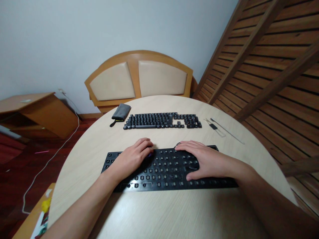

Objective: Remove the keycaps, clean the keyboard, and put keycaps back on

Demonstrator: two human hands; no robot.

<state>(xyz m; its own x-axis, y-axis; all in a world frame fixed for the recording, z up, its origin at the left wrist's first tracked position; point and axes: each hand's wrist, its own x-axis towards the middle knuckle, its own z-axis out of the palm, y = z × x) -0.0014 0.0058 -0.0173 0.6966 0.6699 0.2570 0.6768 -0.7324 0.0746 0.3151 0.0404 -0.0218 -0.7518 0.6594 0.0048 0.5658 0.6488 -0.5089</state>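
Observation:
A black keyboard base (164, 172) with its keycaps off lies on the round table, rows of bare key sockets showing. Over its upper left part, my left hand (136, 154) is closed, fingers together; a small dark thing with a purplish glint (150, 155) shows under the fingertips, too hidden to name. My right hand (203, 157) rests on the right part of the base. Its fingers stretch to the far edge and the thumb is apart on the near side, with a dark patch between them that I cannot make out.
Black keycaps (152, 120) lie in keyboard order farther back on the table (169, 212). A grey pouch (121, 112) is at their left. To the right are a wire keycap puller (213, 126) and a thin metal rod (229, 131). A wooden headboard (136, 76) stands behind.

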